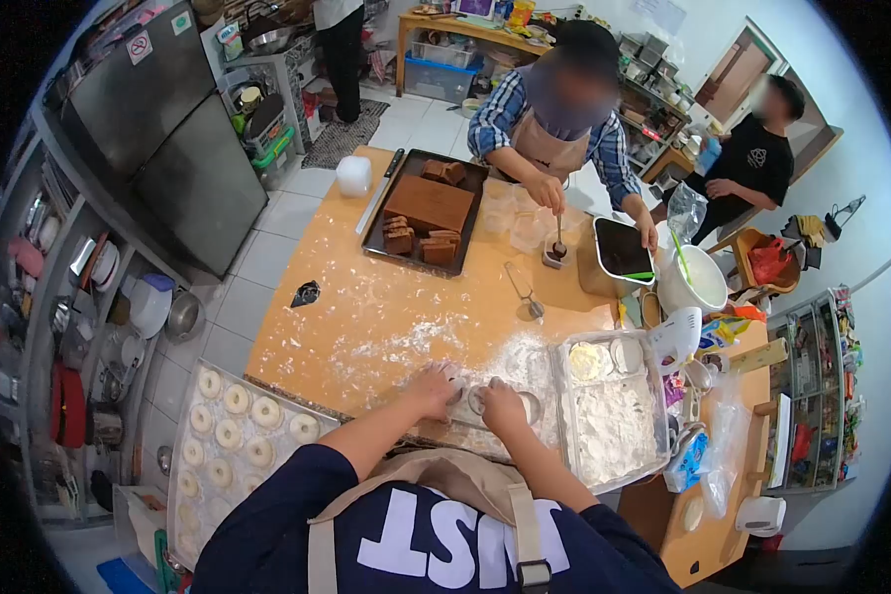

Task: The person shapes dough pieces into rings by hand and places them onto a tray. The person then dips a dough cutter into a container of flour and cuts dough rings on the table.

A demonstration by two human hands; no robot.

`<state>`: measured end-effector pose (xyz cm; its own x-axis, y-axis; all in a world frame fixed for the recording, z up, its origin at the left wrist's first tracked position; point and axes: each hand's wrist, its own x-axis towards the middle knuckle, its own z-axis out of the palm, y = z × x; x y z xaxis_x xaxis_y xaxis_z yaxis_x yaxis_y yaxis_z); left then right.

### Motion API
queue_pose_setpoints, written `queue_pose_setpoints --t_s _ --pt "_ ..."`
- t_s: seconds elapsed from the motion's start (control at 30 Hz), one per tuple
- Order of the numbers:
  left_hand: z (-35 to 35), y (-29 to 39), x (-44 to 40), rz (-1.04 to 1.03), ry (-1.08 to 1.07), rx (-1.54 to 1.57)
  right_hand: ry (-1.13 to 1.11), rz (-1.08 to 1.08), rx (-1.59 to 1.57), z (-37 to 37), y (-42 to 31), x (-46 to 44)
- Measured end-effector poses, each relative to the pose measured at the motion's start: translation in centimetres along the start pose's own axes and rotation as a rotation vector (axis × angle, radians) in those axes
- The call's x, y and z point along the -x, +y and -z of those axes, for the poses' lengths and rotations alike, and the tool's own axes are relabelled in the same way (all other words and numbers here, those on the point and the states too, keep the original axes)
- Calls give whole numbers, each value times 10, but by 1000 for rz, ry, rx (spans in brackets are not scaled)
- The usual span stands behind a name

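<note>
My left hand point(436, 390) rests low over the floured near edge of the table, fingers loosely spread and dusted with flour. Just right of it, my right hand point(503, 406) is closed, palm down, around something small and round that its fingers mostly hide. A pale round dough piece point(531, 407) shows beside that hand. To the right stands a clear tub point(653, 450) of flour, with round dough pieces point(591, 361) at its far end. At lower left, a tray point(190, 396) holds several ring-shaped doughs point(236, 398).
Across the table point(366, 317), a co-worker point(554, 129) spoons something dark into a small cup point(556, 256) beside a square tin point(619, 252). Brown cake point(428, 203) sits in a black pan beside a long knife point(378, 193). A small strainer point(532, 305) and a hand mixer point(676, 337) lie nearby.
</note>
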<state>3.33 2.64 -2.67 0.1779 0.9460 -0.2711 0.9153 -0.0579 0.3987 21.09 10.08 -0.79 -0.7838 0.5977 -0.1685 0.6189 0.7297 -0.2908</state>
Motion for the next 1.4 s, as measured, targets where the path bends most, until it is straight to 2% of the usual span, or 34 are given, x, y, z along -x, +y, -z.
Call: queue_pose_setpoints --t_s 0.2,0.3,0.37,0.43,0.53,0.63,0.87,1.07,1.17,1.2,1.3,1.4 --pt "-1 2 0 8 50 -13 2 -37 10 12 -4 -2" --pt "13 6 5 3 2 7 93 -70 -294 32 13 -2" --pt "8 7 5 8 31 -21 171 -91 -239 53 18 -3" --pt "9 8 4 3 15 -35 120 -136 -162 62 15 -1" --pt "11 5 2 4 -25 -17 67 -25 -120 28 20 0" --pt "3 4 2 16 -15 3 -95 -128 -59 40 -7 6" --pt "6 5 0 38 -49 -19 -48 -11 -20 28 -10 1" --pt "6 5 1 16 -25 -31 -25 -20 38 14 -11 -2" --pt "7 5 4 9 0 -4 -19 -134 -143 -15 21 -12" --pt "7 4 3 4 15 10 28 -85 -219 40 -3 -5" --pt "6 4 2 25 -20 17 189 -137 -187 47 33 -22" --pt "10 9 5 27 7 3 143 -268 -30 46 59 -37"
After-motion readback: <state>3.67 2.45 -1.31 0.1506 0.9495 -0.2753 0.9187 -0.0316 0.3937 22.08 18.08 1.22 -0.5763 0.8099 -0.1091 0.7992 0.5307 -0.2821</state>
